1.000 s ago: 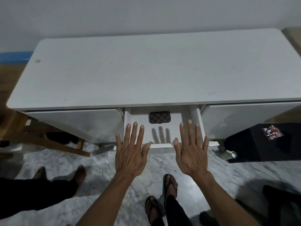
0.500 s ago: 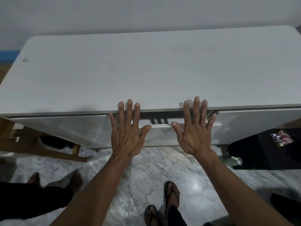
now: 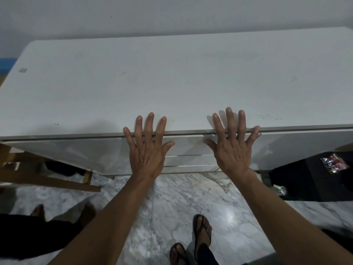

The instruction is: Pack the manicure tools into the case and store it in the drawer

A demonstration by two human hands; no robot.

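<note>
The middle drawer (image 3: 188,148) of the white table (image 3: 172,83) sits pushed in, its white front flush with the fronts on either side. My left hand (image 3: 147,150) and my right hand (image 3: 232,148) lie flat against that front with fingers spread, their fingertips rising over the tabletop's front edge. Both hands hold nothing. The checkered manicure case is out of sight behind the drawer front.
A black box (image 3: 313,176) with a small printed packet (image 3: 333,163) on it stands at the right. Wooden bars (image 3: 47,178) run under the table's left end. Another person's bare feet (image 3: 63,213) are at the lower left on the marble floor (image 3: 172,203).
The drawer went from open with the checkered case visible inside to fully pushed in. Both hands moved forward with it and now press flat on its front.
</note>
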